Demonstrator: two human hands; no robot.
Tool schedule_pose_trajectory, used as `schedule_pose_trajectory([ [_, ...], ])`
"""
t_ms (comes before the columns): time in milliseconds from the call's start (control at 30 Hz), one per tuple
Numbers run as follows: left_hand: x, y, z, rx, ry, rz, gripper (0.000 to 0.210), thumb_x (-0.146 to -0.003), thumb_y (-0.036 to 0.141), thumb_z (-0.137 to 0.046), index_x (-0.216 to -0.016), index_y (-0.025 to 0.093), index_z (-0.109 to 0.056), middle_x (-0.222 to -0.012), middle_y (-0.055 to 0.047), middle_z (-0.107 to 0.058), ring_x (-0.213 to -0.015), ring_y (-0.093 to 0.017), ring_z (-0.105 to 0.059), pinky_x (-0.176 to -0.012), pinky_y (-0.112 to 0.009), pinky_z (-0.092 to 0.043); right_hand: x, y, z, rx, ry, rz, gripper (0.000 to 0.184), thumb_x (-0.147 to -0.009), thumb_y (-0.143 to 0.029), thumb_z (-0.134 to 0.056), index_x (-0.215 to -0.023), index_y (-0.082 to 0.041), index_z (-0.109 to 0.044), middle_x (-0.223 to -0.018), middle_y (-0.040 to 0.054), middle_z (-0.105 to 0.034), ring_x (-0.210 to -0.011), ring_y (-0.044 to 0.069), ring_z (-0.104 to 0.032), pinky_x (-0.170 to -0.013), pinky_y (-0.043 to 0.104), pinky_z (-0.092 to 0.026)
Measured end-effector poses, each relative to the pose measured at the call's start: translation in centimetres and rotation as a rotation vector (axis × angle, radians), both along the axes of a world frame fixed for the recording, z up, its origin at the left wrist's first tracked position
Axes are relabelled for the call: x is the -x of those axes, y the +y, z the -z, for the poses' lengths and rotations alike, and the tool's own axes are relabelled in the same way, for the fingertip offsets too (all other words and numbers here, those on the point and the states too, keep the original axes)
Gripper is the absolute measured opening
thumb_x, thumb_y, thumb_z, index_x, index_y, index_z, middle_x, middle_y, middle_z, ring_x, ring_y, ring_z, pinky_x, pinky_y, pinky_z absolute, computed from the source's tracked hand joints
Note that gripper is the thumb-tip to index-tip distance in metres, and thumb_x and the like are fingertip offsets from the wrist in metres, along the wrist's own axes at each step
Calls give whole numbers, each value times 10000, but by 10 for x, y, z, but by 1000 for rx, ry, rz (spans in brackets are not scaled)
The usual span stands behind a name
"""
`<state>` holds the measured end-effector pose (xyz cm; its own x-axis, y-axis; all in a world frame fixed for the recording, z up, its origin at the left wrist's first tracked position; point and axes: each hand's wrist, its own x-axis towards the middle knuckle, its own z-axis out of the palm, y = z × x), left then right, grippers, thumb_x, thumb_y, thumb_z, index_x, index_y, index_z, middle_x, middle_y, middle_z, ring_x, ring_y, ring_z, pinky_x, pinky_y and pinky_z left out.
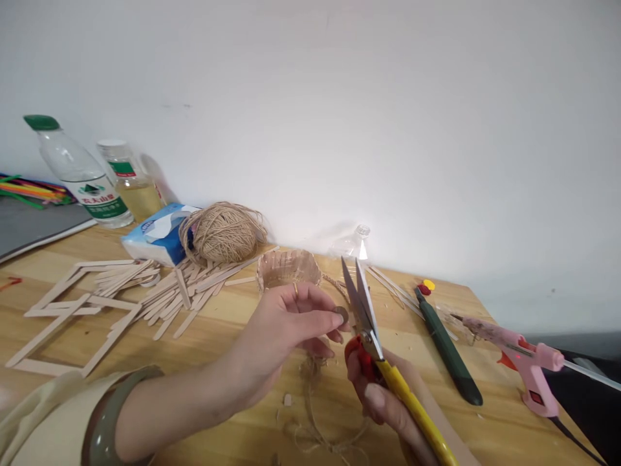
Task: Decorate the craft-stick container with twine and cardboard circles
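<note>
Between the thumb and fingers of my left hand [291, 320] a small round brown disc [342, 314] is pinched; I cannot make out what it is made of. My right hand [388, 404] is wrapped round scissors [372, 342] with one red and one yellow handle. Their blades point up and stand a little apart, just right of the disc. Behind my left hand sits a small woven basket [287, 266], its lower part partly hidden. Loose thin twine [313, 414] lies curled on the table below my hands.
A twine ball [223, 232] rests by a tissue pack [160, 233], with a bottle [80, 171] and jar [130, 184] behind. Wooden sticks [194, 291] and joined stick frames [53, 304] lie left. A dark green cutter [449, 353] and pink glue gun [526, 362] lie right.
</note>
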<state>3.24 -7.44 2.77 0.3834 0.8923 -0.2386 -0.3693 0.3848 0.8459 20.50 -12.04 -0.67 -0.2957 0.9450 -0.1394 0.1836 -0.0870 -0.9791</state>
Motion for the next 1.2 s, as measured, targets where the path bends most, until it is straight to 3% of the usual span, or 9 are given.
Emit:
schedule_pose_trajectory([
  [167, 0, 3, 0, 12, 33, 4, 122, -609, 184, -719, -662, 135, -621, -608, 9, -649, -576, -85, -575, -519, -183, -467, -9, 5, 27, 41, 1, -21, 551, -574, -745, -612, -702, -211, -565, -483, -72, -317, -426, 92, -275, -403, 235, -254],
  [267, 0, 5, 1, 16, 69, 3, 120, -601, 189, -713, -655, 131, -622, -602, 8, -649, -543, -78, -566, -516, -190, -467, -11, 8, 32, 31, 8, 1, 543, -524, -736, -652, -645, -212, -574, -458, -58, -355, -409, 103, -315, -385, 244, -278],
  [433, -1, 3, 2, -25, 109, 50, 108, -603, 184, -703, -636, 129, -616, -570, 16, -635, -512, -71, -546, -508, -194, -464, -8, 8, 13, -130, 81, 239, 306, -731, -504, -651, -826, -225, -569, -681, -9, -505, -576, 145, -456, -516, 258, -396],
  [600, -3, 2, 4, -35, 165, 68, 135, -578, 192, -708, -631, 132, -600, -552, 29, -614, -511, -71, -539, -496, -192, -456, -2, 15, 0, -332, 134, 235, 124, -788, -277, -639, -883, -273, -559, -883, -2, -541, -756, 154, -514, -674, 263, -434],
  [700, -4, 1, 5, -58, 192, 84, 135, -579, 198, -705, -623, 130, -597, -534, 36, -592, -504, -67, -529, -500, -194, -449, 4, 18, -7, -343, 120, 229, 106, -787, -235, -620, -861, -293, -569, -857, -19, -542, -764, 143, -515, -688, 251, -437],
  [900, -5, -1, 5, -41, 217, 129, 150, -550, 191, -720, -623, 131, -602, -557, 30, -607, -521, -73, -535, -521, -206, -445, 12, 17, -21, -359, 34, 285, 110, -700, -218, -643, -772, -251, -566, -729, -22, -564, -645, 133, -516, -561, 234, -443],
  [1200, -5, 1, 7, -51, 231, 152, 81, -571, 162, -674, -621, 137, -615, -572, 19, -618, -542, -80, -542, -533, -206, -441, 18, 19, -31, -285, -55, 340, 123, -628, -231, -652, -668, -215, -537, -595, -15, -549, -523, 140, -516, -454, 240, -426],
])
